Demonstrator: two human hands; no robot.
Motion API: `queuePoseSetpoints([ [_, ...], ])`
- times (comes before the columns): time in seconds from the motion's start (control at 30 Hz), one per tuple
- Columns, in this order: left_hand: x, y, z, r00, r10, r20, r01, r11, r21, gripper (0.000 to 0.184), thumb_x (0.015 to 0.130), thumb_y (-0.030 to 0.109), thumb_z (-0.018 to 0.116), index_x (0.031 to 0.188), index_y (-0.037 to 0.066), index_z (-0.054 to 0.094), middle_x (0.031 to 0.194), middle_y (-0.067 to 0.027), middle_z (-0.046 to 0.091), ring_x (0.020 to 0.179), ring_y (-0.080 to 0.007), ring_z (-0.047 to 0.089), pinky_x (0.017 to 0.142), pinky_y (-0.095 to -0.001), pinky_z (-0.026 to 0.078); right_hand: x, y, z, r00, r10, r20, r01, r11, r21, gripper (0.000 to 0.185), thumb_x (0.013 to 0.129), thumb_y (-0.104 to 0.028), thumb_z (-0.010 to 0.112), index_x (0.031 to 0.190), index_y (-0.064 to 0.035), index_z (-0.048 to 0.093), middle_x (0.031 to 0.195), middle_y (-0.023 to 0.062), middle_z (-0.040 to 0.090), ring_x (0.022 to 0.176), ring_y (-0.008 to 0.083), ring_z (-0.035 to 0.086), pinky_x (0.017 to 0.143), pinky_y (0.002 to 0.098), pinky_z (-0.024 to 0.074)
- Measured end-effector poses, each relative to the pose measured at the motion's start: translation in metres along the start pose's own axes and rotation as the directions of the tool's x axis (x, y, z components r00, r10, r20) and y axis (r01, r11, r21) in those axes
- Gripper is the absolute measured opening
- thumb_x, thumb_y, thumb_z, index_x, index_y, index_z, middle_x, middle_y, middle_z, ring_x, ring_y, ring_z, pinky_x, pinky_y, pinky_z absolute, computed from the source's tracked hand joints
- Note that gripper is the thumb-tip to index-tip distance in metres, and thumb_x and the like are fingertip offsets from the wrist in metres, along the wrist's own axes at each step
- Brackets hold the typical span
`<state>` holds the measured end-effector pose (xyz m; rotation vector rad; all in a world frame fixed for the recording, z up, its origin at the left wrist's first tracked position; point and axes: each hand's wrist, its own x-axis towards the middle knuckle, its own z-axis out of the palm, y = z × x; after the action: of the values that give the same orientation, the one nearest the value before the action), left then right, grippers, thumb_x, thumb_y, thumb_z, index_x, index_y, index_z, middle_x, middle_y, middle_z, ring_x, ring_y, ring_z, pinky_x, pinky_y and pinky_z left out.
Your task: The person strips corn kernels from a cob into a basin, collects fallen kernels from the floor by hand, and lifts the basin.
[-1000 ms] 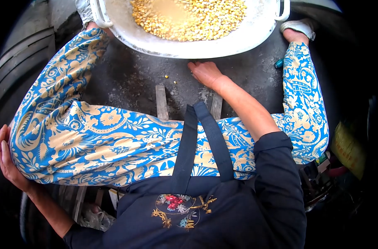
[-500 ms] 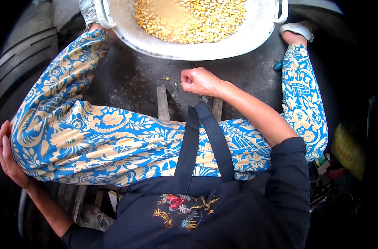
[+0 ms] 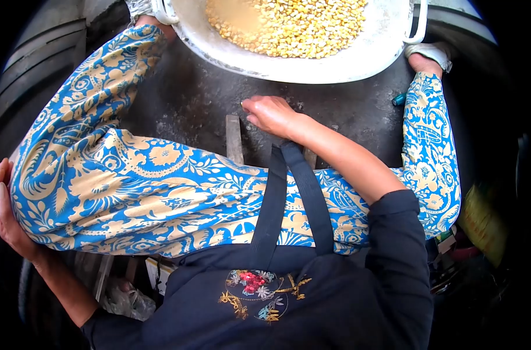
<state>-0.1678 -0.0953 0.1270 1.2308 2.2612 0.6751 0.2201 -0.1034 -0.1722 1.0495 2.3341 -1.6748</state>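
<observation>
My right hand (image 3: 271,115) is low over the dark floor between my legs, fingers curled together. At its fingertips a small yellow corn kernel (image 3: 242,104) shows; the thumb and palm side are partly hidden. My left hand (image 3: 10,216) lies open with fingers stretched against the outer side of my bent left knee, holding nothing. Ahead of the right hand stands a white tub (image 3: 277,71) with handles. Many yellow corn kernels (image 3: 318,29) lie in it, beside cloudy tan water (image 3: 236,14).
A wooden piece (image 3: 234,139) juts forward beneath my legs. By my right ankle lies a small teal object (image 3: 399,100). A clear plastic bag (image 3: 128,300) is at lower left, a yellow bag (image 3: 484,224) at right. Dark straps (image 3: 268,204) hang over my lap.
My right hand has moved left from a fist, its fingertips reaching the kernel on the floor. The view has shifted slightly, putting the tub farther right. My left hand stays on the knee.
</observation>
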Motion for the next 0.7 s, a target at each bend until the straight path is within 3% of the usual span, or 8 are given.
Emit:
queuePoseSetpoints([
  [0.07,0.0,0.0,-0.001,1.0,-0.003,0.01,0.002,0.999,0.04,0.043,0.095,0.022,0.03,0.122,-0.005,0.051,0.126,-0.0164,0.052,0.116,-0.0254,0.052,0.102,-0.0369,0.036,0.019,0.006,0.017,0.995,-0.084,-0.062,0.076,0.989,-0.125,0.01,0.075,-0.009,0.056,0.082,-0.0026,0.057,0.077,0.0168,0.063,0.079,0.0325,0.063,0.066,0.0444,0.0495],
  [0.13,0.0,0.0,-0.001,0.999,0.01,0.046,-0.012,0.999,0.038,0.04,0.095,0.022,0.032,0.123,-0.002,0.049,0.125,-0.015,0.052,0.113,-0.022,0.053,0.099,-0.0322,0.04,0.04,0.007,0.025,0.995,-0.093,0.042,0.102,0.938,-0.331,0.008,0.074,-0.008,0.055,0.078,-0.0027,0.058,0.075,0.016,0.063,0.077,0.0323,0.064,0.064,0.0421,0.0513],
  [0.23,0.0,-0.005,-0.009,0.996,0.027,0.084,-0.036,0.994,0.106,0.04,0.096,0.021,0.031,0.122,-0.002,0.049,0.126,-0.0156,0.05,0.114,-0.022,0.052,0.1,-0.0323,0.039,0.049,0.014,0.023,0.974,-0.032,0.226,0.121,0.913,-0.39,0.01,0.076,-0.006,0.051,0.085,-0.0032,0.054,0.083,0.0165,0.06,0.08,0.0344,0.062,0.064,0.0405,0.0506],
  [0.4,0.001,-0.011,-0.019,0.992,0.025,0.125,-0.052,0.974,0.218,0.041,0.096,0.02,0.028,0.121,-0.005,0.048,0.127,-0.0168,0.049,0.116,-0.0225,0.05,0.102,-0.0327,0.036,0.048,0.029,0.025,0.968,-0.105,0.226,0.18,0.923,-0.341,0.01,0.077,-0.007,0.051,0.086,-0.0028,0.054,0.084,0.0169,0.059,0.081,0.0345,0.061,0.065,0.0411,0.0502],
  [0.47,-0.001,-0.012,-0.016,0.995,-0.013,0.098,-0.003,0.987,0.16,0.04,0.096,0.019,0.028,0.121,-0.005,0.048,0.126,-0.0169,0.049,0.115,-0.0226,0.051,0.102,-0.0329,0.037,0.045,0.03,0.017,0.976,-0.115,0.186,0.167,0.94,-0.298,0.01,0.077,-0.007,0.052,0.085,-0.0024,0.054,0.084,0.0169,0.059,0.082,0.0349,0.06,0.067,0.0419,0.0498],
  [0.53,-0.002,-0.008,-0.012,0.996,-0.077,0.051,0.071,0.992,0.107,0.04,0.096,0.019,0.028,0.12,-0.005,0.049,0.126,-0.017,0.05,0.114,-0.0222,0.051,0.101,-0.033,0.037,0.036,0.028,0.003,0.998,-0.062,0.003,0.062,0.997,-0.051,0.009,0.077,-0.006,0.053,0.085,-0.002,0.053,0.084,0.0165,0.058,0.082,0.0362,0.06,0.071,0.0443,0.048],
  [0.63,-0.002,-0.004,-0.012,0.993,-0.095,0.068,0.086,0.988,0.132,0.04,0.096,0.019,0.027,0.119,-0.005,0.049,0.125,-0.017,0.05,0.114,-0.022,0.051,0.101,-0.0331,0.037,0.024,0.036,0.004,0.984,-0.071,0.161,0.093,0.986,-0.139,0.012,0.074,-0.005,0.055,0.086,-0.0022,0.053,0.083,0.0155,0.057,0.082,0.0375,0.059,0.073,0.0462,0.0462],
  [0.7,-0.002,-0.005,-0.012,0.993,-0.101,0.066,0.092,0.987,0.131,0.04,0.096,0.02,0.028,0.119,-0.005,0.049,0.125,-0.0169,0.05,0.114,-0.0219,0.051,0.101,-0.033,0.037,0.02,0.038,0.012,0.988,-0.107,0.11,0.126,0.974,-0.187,0.011,0.074,-0.005,0.054,0.084,-0.0021,0.053,0.082,0.0156,0.057,0.081,0.0369,0.059,0.071,0.0456,0.0471],
])
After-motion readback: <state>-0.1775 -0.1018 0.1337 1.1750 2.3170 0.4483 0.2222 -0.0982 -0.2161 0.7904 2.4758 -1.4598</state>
